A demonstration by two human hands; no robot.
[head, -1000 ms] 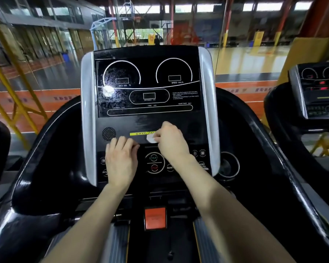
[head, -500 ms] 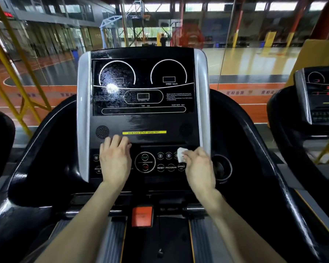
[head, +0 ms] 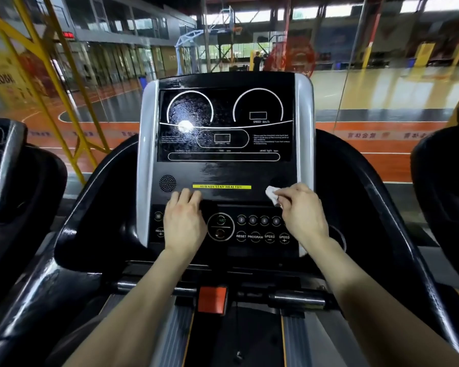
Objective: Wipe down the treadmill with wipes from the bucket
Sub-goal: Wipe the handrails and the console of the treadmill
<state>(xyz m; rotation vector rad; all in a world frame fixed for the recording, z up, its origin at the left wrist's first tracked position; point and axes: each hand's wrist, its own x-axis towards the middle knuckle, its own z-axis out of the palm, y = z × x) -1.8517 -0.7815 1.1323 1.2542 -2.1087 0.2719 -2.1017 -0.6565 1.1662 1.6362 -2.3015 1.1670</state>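
Yellow strip (head: 221, 186) "ALWAYS STAY HEALTHY" | right hand (head: 301, 211) pinches wipe (head: 271, 194)

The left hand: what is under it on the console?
The left hand lies flat on the console, beside the round start button. An "INCLINE +" button shows at its edge. Anything directly under the palm is covered.

A sports hall gym: treadmill console (head: 224, 160), basketball hoop (head: 237, 29), painted court floor (head: 382, 91)

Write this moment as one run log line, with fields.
step: wiping console | right hand: holds wipe, on panel right of yellow strip | left hand: flat on console | bucket: not visible
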